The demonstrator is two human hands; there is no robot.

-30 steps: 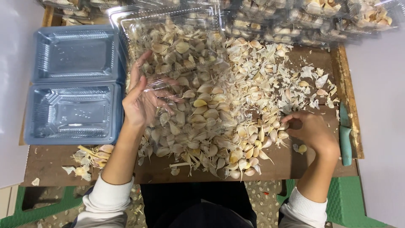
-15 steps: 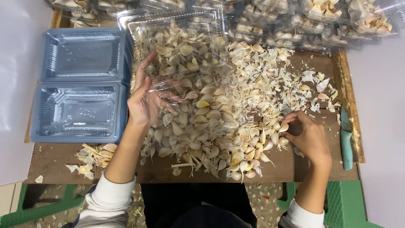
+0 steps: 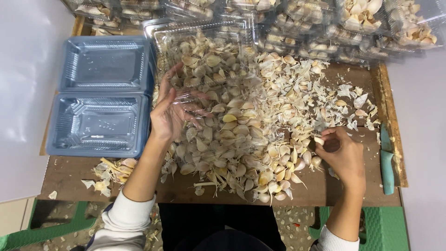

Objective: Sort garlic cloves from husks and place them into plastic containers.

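Left hand [image 3: 169, 114] grips a clear plastic tray [image 3: 204, 56] tilted over the garlic clove pile [image 3: 232, 135] on the table [image 3: 69, 174]. Right hand [image 3: 341, 153] pinches a clove [image 3: 319, 140] at pile's right edge.

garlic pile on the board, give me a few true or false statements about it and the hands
1. The left hand holds a clear plastic container over the garlic pile. True.
2. The right hand grips the teal knife. False: the knife lies apart at the board's right edge; the hand pinches a garlic clove.
3. The two blue trays left of the pile are full of cloves. False: they are empty.
4. Filled clear boxes line the far side of the board. True.
5. A small heap of scraps lies below the blue trays. True.
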